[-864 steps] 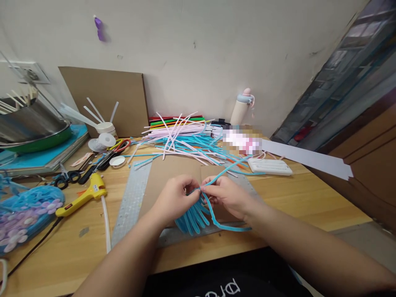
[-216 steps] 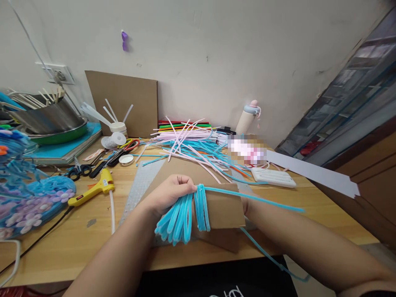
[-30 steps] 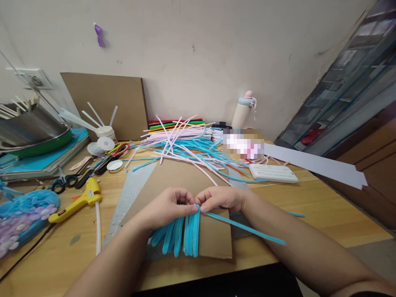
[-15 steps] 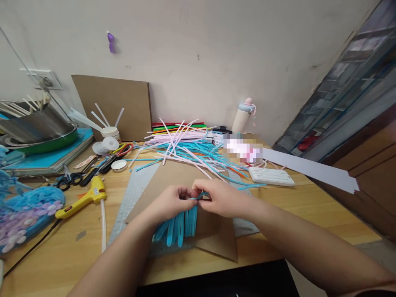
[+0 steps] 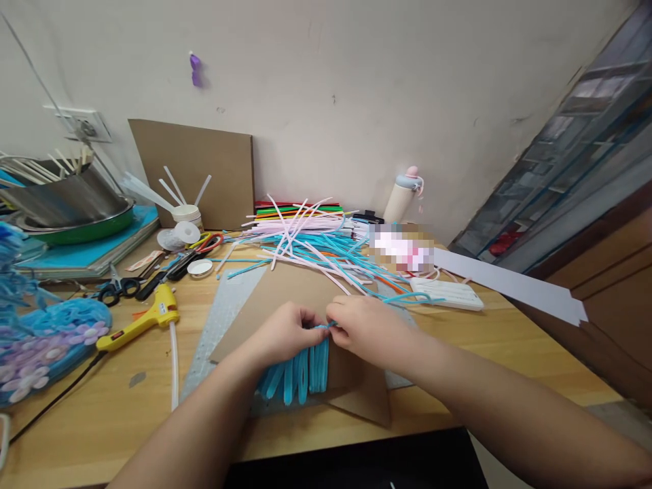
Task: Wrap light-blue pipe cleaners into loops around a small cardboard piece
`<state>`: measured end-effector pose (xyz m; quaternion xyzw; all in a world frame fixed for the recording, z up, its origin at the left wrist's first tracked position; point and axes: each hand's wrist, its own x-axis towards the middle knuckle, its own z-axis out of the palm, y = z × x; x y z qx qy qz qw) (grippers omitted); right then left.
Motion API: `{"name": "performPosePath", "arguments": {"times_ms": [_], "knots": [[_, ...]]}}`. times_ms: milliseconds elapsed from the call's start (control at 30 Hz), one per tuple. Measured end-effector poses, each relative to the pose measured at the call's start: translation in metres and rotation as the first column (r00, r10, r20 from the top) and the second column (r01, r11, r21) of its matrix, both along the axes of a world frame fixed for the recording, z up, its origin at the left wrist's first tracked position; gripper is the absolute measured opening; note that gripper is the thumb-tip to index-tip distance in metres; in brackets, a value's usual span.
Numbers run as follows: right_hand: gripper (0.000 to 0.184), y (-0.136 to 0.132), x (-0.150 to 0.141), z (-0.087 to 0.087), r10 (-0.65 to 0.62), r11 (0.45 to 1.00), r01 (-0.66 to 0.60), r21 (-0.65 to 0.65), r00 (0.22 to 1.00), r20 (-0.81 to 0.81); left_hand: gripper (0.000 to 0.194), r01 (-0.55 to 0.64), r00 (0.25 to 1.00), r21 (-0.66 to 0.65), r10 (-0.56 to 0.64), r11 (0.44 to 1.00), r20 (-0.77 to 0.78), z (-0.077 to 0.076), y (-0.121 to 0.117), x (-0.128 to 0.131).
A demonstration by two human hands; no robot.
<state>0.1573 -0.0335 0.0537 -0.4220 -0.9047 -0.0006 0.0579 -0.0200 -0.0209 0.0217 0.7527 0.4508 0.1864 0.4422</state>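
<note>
My left hand (image 5: 285,333) is closed on the top of a bunch of blue pipe-cleaner loops (image 5: 298,373) that hang down over a brown cardboard piece (image 5: 356,390). Close against it, my right hand (image 5: 364,329) pinches a single blue pipe cleaner (image 5: 407,297) at the top of the loops; its free end curls off to the right behind the hand. Both hands meet above the cardboard, near the table's front edge.
A heap of pink, blue and coloured pipe cleaners (image 5: 305,241) lies behind the hands. To the left are a yellow glue gun (image 5: 140,324), scissors (image 5: 115,291), a metal ruler (image 5: 219,326) and a blue flower piece (image 5: 41,339). A white flat case (image 5: 448,293) and a bottle (image 5: 405,193) stand at the right.
The free end of the blue pipe cleaner, stretched out to the right a second ago, has been drawn in and now curls behind my right hand. Both hands stay pinched together over the loops.
</note>
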Motion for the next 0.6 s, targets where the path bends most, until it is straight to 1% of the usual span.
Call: {"name": "performPosePath", "arguments": {"times_ms": [100,167,267,333,400,467,533,600], "knots": [[0.007,-0.004,-0.002,-0.001,0.027,0.997,-0.028,0.075,1.000,0.003,0.027,-0.030,1.000,-0.022,0.030,0.999,0.007,0.002,0.000,0.000],[0.008,-0.006,-0.002,-0.004,0.012,0.995,-0.009,0.100,0.999,-0.031,0.027,-0.066,0.998,-0.027,0.067,0.997,0.020,0.004,0.000,0.001],[0.009,-0.007,-0.001,-0.010,-0.038,0.996,0.049,0.076,0.990,-0.136,0.027,-0.115,0.993,-0.010,0.115,0.993,0.033,0.004,0.000,0.001],[0.009,-0.007,-0.001,-0.015,-0.038,0.997,0.052,0.064,0.980,-0.197,0.026,-0.124,0.992,0.010,0.124,0.992,0.035,0.004,0.000,0.002],[0.010,-0.006,0.000,-0.020,-0.017,0.994,0.038,0.099,0.977,-0.213,0.026,-0.110,0.993,0.026,0.109,0.994,0.036,0.003,0.000,0.002],[0.013,-0.006,0.000,-0.025,0.007,0.986,0.026,0.164,0.981,-0.196,0.026,-0.101,0.994,0.024,0.100,0.995,0.046,0.003,0.000,0.002],[0.018,-0.008,-0.001,-0.029,0.014,0.976,0.027,0.214,0.982,-0.188,0.027,-0.120,0.991,0.010,0.119,0.993,0.067,0.003,0.000,0.002],[0.021,-0.011,-0.002,-0.031,0.001,0.977,0.054,0.204,0.966,-0.257,0.027,-0.166,0.982,0.013,0.164,0.986,0.089,0.005,-0.001,0.003]]}}
